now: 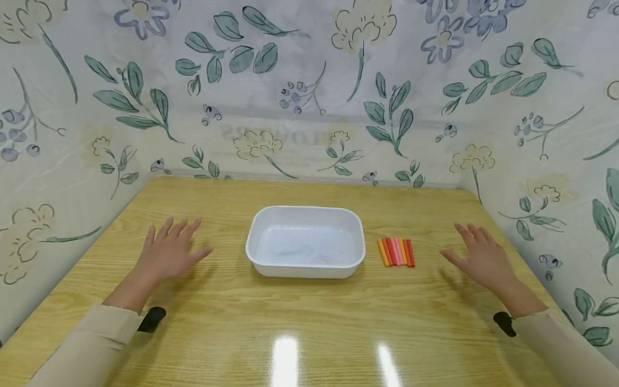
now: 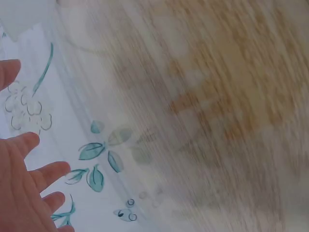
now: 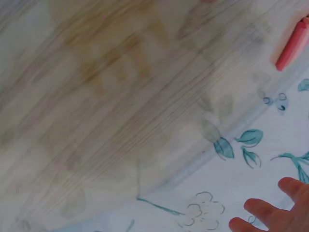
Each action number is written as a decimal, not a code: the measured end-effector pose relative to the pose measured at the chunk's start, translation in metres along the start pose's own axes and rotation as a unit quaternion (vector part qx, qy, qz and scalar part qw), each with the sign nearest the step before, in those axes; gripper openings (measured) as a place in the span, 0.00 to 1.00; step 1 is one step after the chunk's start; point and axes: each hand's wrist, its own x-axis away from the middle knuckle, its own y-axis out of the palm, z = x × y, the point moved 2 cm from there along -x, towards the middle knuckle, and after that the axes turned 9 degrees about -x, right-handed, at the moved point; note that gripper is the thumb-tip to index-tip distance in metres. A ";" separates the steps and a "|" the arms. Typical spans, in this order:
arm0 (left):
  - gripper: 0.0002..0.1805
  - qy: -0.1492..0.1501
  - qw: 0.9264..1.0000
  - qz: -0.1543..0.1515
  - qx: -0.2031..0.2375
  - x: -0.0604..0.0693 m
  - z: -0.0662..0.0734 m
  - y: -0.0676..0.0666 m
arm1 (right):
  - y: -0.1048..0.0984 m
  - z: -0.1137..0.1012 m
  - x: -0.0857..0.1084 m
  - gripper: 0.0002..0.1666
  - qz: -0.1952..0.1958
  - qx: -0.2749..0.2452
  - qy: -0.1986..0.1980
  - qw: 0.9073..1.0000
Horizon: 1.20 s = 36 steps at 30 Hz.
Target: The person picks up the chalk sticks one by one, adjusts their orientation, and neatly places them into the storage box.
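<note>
A white rectangular basin [image 1: 304, 271] with rounded corners stands at the middle of the wooden table. Just right of it lies a row of several short sticks [image 1: 396, 252] in orange, red and pink, side by side. My left hand [image 1: 166, 252] hovers over the table left of the basin, fingers spread, holding nothing. To the right of the sticks, my right hand [image 1: 486, 263] is likewise spread and holds nothing. In the right wrist view, a red stick [image 3: 293, 46] shows at the upper right edge, apart from the fingertips [image 3: 258, 209].
The wooden table [image 1: 232, 322] reaches back to a floral-patterned curtain [image 1: 309, 80] that also closes in both sides. Light reflections shine near the table's front. A dark strap piece [image 1: 152, 320] shows at the left wrist, another [image 1: 505, 324] at the right.
</note>
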 end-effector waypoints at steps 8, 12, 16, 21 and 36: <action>0.48 -0.013 0.993 0.012 0.120 -0.007 0.009 0.000 | 0.007 -0.012 -0.010 0.48 -0.015 -0.106 0.020 0.994; 0.50 -0.027 0.977 -0.014 0.212 -0.010 0.019 -0.003 | 0.011 -0.018 -0.016 0.48 -0.024 -0.155 0.031 0.987; 0.49 -0.033 0.956 -0.031 0.291 -0.014 0.030 -0.004 | 0.016 -0.023 -0.021 0.46 -0.036 -0.187 0.047 0.981; 0.49 -0.030 0.929 -0.026 0.368 -0.021 0.040 -0.001 | 0.021 -0.033 -0.026 0.43 -0.049 -0.229 0.076 0.969; 0.47 -0.036 0.859 -0.091 0.503 -0.038 0.066 0.012 | 0.039 -0.044 -0.039 0.38 -0.114 -0.437 0.177 0.874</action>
